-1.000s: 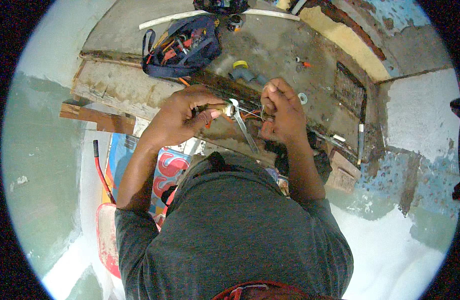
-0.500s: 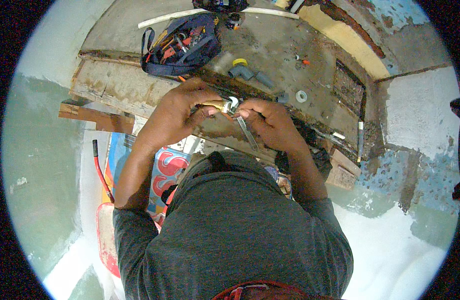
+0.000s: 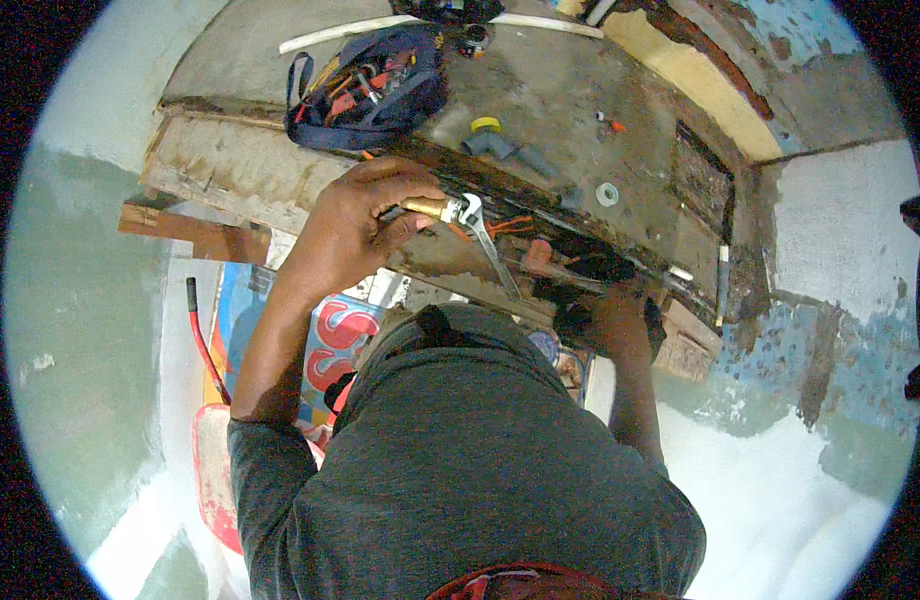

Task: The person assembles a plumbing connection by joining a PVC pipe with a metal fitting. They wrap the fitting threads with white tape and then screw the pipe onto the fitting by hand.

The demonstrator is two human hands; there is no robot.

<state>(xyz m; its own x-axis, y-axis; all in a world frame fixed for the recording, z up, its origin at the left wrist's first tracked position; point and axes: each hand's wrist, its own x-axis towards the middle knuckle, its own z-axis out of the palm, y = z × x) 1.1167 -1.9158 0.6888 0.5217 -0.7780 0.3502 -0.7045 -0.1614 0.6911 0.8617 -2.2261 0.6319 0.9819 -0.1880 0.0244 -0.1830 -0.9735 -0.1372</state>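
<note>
My left hand [image 3: 375, 210] pinches a small brass-coloured fitting [image 3: 426, 207] between thumb and fingers. An adjustable wrench [image 3: 496, 255] has its jaw end against the fitting's right end, and its handle slants down to the right. My right hand [image 3: 622, 312] is off the wrench, low on the right beside a black bag or cloth [image 3: 575, 318]. Its fingers are dark and partly hidden, so I cannot tell whether they hold anything. Close by, a pinkish-orange piece with a greyish shaft [image 3: 540, 255] lies at the bench edge.
A dark tool bag [image 3: 420, 112] full of hand tools sits on the concrete slab [image 3: 570, 75]. Nearby lie a grey pipe elbow [image 3: 490, 145] with a yellow end and a white ring [image 3: 607, 194]. A red handle [image 3: 208, 350] stands at the left.
My right hand has let go of the wrench and moved down and right toward the black bag or cloth. My left hand keeps its place with the brass fitting.
</note>
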